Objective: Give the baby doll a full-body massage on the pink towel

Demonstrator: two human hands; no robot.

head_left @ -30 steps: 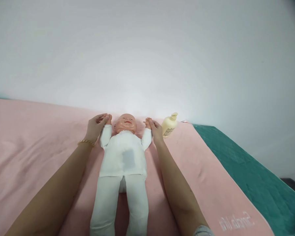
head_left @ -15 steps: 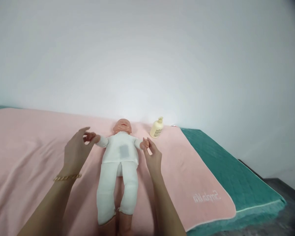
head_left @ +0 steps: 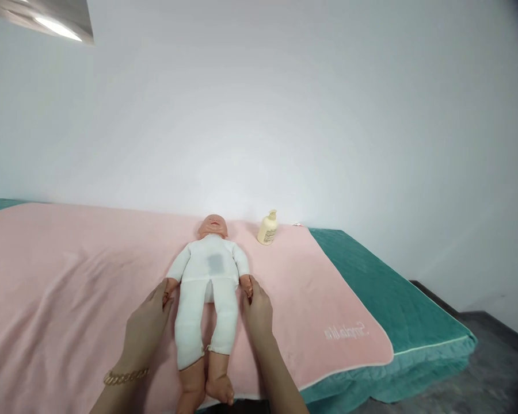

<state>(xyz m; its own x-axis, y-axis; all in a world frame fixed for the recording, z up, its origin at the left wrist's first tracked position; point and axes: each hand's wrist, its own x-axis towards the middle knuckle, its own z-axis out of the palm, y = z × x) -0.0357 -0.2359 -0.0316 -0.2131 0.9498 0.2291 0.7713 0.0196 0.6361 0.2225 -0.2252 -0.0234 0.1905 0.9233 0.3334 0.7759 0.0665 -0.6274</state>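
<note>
A baby doll [head_left: 209,273] in a white suit lies on its back on a pink towel [head_left: 69,276], head toward the wall, bare feet near the front edge. Both of its arms lie down along its sides. My left hand [head_left: 149,325], with a gold bracelet at the wrist, pinches the doll's hand on the left side. My right hand [head_left: 256,310] grips the doll's other hand beside its hip.
A cream pump bottle [head_left: 267,228] stands on the towel by the wall, right of the doll's head. The towel covers a teal mattress [head_left: 371,282], whose right and front edges drop to a grey floor [head_left: 479,374]. A ceiling light [head_left: 47,20] shows top left.
Both hands have swept the doll's arms from up beside its head, out to the sides, down to its hips. The view has pulled back, showing the doll's feet and the bed's edge.
</note>
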